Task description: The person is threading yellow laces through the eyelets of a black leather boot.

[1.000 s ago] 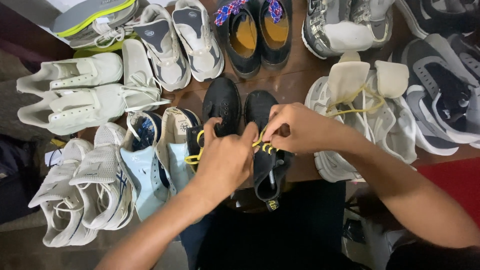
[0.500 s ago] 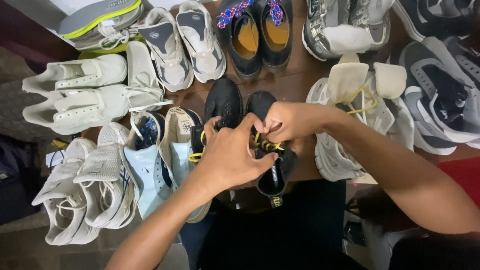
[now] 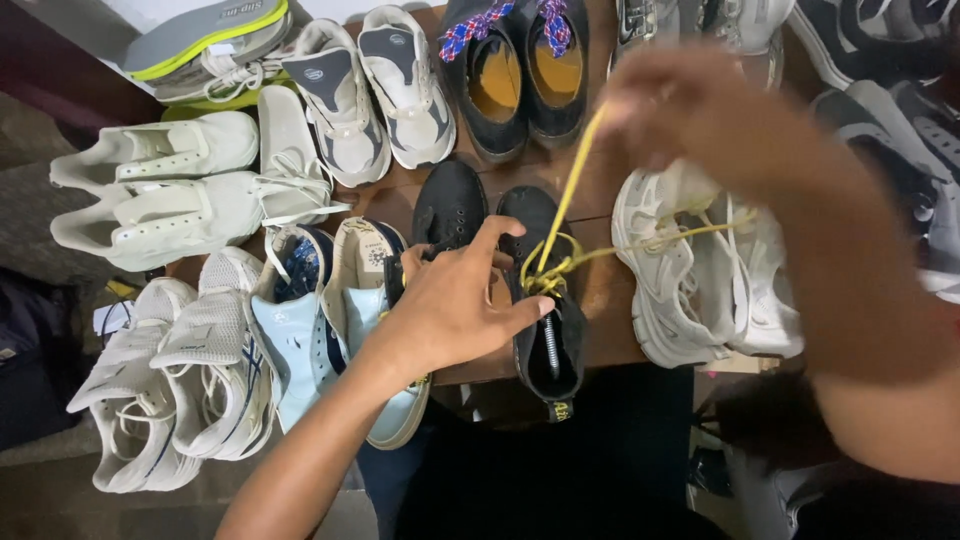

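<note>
Left hand (image 3: 455, 300) steadying black boot (image 3: 545, 300), fingers spread. Right hand (image 3: 690, 110), blurred, fingers pinching yellow lace (image 3: 570, 190) taut above. Small yellow tab (image 3: 562, 410) at boot heel.

The left hand (image 3: 455, 300) lies palm down, fingers spread forward. The right hand (image 3: 680, 105) is raised, blurred, fingers pinched together.

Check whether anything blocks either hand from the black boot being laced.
Nothing visible does. The left hand rests on the black boot, and the right hand, blurred, holds its yellow lace taut above the boot.
</note>
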